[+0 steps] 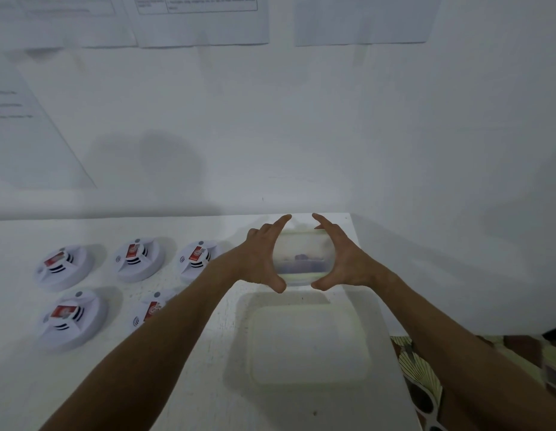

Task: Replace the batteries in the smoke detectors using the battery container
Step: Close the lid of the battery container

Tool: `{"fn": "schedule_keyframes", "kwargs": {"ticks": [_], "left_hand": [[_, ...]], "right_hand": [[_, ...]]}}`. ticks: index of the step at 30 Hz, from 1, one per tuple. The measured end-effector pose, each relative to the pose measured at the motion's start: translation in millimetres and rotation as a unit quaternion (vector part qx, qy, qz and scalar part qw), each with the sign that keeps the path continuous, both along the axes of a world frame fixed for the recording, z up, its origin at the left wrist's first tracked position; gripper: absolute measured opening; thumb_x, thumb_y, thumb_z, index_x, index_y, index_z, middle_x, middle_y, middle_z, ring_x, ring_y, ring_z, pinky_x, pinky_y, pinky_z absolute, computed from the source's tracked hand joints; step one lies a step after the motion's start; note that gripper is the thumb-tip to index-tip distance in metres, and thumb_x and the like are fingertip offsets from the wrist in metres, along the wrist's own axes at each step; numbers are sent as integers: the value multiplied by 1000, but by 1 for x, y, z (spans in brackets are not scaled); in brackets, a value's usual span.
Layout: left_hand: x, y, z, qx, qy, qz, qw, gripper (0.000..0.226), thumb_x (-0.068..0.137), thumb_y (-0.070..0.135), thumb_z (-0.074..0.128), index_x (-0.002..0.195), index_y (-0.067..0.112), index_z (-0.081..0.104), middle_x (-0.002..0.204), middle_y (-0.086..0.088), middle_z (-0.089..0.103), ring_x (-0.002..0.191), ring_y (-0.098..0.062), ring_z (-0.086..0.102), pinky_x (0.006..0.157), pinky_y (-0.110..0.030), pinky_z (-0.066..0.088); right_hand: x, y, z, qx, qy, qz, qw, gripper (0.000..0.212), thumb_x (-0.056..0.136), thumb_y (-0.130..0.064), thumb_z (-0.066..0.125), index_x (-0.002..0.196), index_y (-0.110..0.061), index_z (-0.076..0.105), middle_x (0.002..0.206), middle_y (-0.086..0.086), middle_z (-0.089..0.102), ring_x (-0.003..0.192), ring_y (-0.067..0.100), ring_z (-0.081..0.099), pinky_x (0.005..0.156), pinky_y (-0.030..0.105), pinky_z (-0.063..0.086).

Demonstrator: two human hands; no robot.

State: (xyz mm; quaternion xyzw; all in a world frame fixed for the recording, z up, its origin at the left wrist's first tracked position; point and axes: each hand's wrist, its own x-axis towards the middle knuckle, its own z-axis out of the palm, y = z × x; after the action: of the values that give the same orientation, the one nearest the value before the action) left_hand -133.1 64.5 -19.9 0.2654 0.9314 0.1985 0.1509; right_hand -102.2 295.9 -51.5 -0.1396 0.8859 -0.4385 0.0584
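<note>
Translucent plastic, the battery container (302, 259) sits at the surface's (177, 384) far right corner, left hand (264, 256) and right hand (338, 256) gripping its two sides — its lid (307, 346) already off, lying nearer. Five smoke detectors (136, 259) wait untouched — every battery swap seemingly remains.

You face a white wall (332, 126) w/ printed sheets (205, 23) taped up top & left | white table (183, 384) pushed vs wall | patterned floor (419, 368) at right | light dim, bluish
</note>
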Motion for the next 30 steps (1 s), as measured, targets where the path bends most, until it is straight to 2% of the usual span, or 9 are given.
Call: {"fn": "schedule_keyframes", "kwargs": {"ticks": [5,12,17,20,22,25,28,30], "left_hand": [[-2,2,-4,-15,12,-5,1000,127,49,47,79,146,39,-4,146,-5,26,131,-30,27,108,-47,31],[-2,2,-6,-5,18,0,1000,124,49,45,78,145,40,-1,138,-4,32,125,-29,29,100,-45,38],[2,0,-4,27,17,0,999,128,54,37,82,149,33,-3,144,-3,29,129,-27,26,104,-41,32],[4,-3,-2,16,27,-9,999,128,54,45,78,152,26,-3,154,-4,21,139,-27,20,113,-42,23],[8,-9,1,17,34,3,999,130,59,49,82,153,25,-5,160,-3,11,146,-27,10,117,-45,16],[32,-25,12,119,17,75,990,127,63,49,85,153,29,-2,161,5,7,147,-17,9,118,-42,19],[80,-47,16,214,-38,129,968,123,59,59,83,151,40,3,155,15,22,138,-9,27,112,-38,32],[120,-60,9,258,-82,133,953,129,48,64,85,149,47,5,150,22,29,134,-5,34,108,-33,36]], "right_hand": [[-1,-1,0,19,4,10,1000,126,51,-28,86,150,-38,9,138,-5,33,124,7,35,98,16,35],[1,-1,4,14,5,8,1000,124,49,-23,82,152,-34,11,137,-2,35,125,13,37,100,23,35],[3,1,1,-8,-11,0,1000,127,53,-24,90,151,-34,10,141,-4,31,128,12,37,96,14,35],[9,0,6,-16,-26,-10,999,128,57,-23,95,152,-32,9,152,-6,24,136,11,30,105,22,32],[18,1,9,-21,-32,-25,999,125,60,-35,92,153,-34,8,159,-14,12,141,7,22,113,30,30],[44,7,15,-69,-45,-86,993,112,68,-53,78,153,-37,6,160,-21,5,144,8,21,115,43,34],[93,13,19,-144,-47,-113,982,100,73,-61,71,150,-44,9,158,-24,13,140,1,28,114,37,35],[132,14,16,-171,-49,-99,979,108,63,-69,75,147,-50,12,155,-27,20,138,-4,31,110,29,37]]}}
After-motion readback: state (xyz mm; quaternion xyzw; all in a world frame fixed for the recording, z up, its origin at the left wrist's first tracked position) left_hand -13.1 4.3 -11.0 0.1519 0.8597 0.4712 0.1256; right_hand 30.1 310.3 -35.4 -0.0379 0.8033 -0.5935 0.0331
